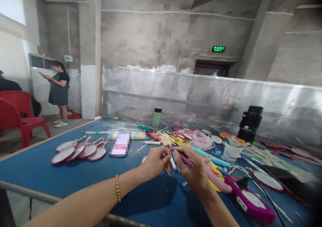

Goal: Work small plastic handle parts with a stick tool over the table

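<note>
Fingers clamped on both, your left hand seemingly steadies a wooden stick, your right hand a ten-o'clock-pointing purple pen.

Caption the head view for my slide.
Left hand holds a stick, right hand a purple pen, above a blue table.

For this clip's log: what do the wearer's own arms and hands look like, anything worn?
A gold-coloured bracelet of small rounded beads circles the left forearm. No sleeve shows on either forearm. The left hand and right hand are ungloved.
</note>
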Action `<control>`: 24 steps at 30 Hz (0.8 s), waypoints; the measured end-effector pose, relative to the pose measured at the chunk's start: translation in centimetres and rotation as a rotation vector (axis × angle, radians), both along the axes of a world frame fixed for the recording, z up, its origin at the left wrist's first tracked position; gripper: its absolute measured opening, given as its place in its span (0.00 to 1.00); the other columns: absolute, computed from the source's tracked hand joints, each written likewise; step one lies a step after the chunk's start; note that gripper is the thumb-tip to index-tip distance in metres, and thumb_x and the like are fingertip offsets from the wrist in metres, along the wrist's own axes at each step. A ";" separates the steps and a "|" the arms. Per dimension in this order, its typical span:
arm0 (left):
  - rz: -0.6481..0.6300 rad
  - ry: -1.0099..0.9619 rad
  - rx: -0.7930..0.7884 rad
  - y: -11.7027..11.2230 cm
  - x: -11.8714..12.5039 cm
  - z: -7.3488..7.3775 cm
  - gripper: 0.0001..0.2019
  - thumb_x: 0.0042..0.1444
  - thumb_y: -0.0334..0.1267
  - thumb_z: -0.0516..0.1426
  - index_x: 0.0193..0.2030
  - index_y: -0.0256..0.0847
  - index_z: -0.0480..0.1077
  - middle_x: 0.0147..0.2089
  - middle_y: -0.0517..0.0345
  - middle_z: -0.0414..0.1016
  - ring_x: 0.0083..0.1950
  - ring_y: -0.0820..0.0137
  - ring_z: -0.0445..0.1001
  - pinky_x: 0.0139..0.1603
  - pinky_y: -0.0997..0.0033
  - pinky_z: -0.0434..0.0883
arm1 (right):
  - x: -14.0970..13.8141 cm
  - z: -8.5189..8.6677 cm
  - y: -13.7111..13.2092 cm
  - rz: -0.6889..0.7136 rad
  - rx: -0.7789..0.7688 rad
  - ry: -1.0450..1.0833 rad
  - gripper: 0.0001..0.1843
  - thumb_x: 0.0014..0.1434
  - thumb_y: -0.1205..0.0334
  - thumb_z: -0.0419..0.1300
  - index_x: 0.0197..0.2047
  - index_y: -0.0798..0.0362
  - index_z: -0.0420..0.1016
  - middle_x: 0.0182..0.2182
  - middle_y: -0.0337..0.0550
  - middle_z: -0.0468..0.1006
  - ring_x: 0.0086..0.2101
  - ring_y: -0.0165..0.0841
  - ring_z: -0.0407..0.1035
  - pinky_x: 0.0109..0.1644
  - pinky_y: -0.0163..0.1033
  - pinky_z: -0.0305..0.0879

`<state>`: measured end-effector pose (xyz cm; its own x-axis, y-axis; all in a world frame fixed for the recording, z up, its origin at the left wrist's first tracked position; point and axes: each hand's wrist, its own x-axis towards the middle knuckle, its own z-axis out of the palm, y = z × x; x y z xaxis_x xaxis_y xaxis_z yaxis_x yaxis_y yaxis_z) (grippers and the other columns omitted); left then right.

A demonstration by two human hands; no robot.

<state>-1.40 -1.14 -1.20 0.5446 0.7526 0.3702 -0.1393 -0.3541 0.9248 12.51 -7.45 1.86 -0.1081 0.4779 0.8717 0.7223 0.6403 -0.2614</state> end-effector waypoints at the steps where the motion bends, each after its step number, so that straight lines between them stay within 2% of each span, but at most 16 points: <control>1: 0.002 0.003 0.002 0.0 0.0 0.0 0.03 0.52 0.35 0.52 0.29 0.39 0.63 0.21 0.62 0.69 0.20 0.72 0.71 0.23 0.71 0.72 | 0.0 0.0 0.0 0.004 -0.004 -0.003 0.06 0.61 0.65 0.57 0.36 0.53 0.76 0.28 0.40 0.77 0.29 0.30 0.71 0.34 0.34 0.66; 12: -0.002 -0.010 0.004 -0.1 0.1 0.1 0.02 0.52 0.33 0.52 0.29 0.39 0.62 0.21 0.62 0.69 0.19 0.73 0.70 0.22 0.72 0.72 | -0.1 0.0 -0.1 0.003 0.001 -0.013 0.06 0.61 0.65 0.57 0.36 0.52 0.76 0.28 0.40 0.77 0.28 0.29 0.71 0.34 0.33 0.66; 24: -0.013 -0.011 -0.010 -0.3 0.0 0.5 0.05 0.53 0.38 0.54 0.30 0.39 0.62 0.22 0.63 0.69 0.20 0.73 0.70 0.22 0.72 0.72 | -0.2 0.3 -0.2 0.018 0.010 -0.018 0.06 0.61 0.64 0.57 0.35 0.52 0.75 0.27 0.39 0.77 0.27 0.28 0.70 0.32 0.33 0.66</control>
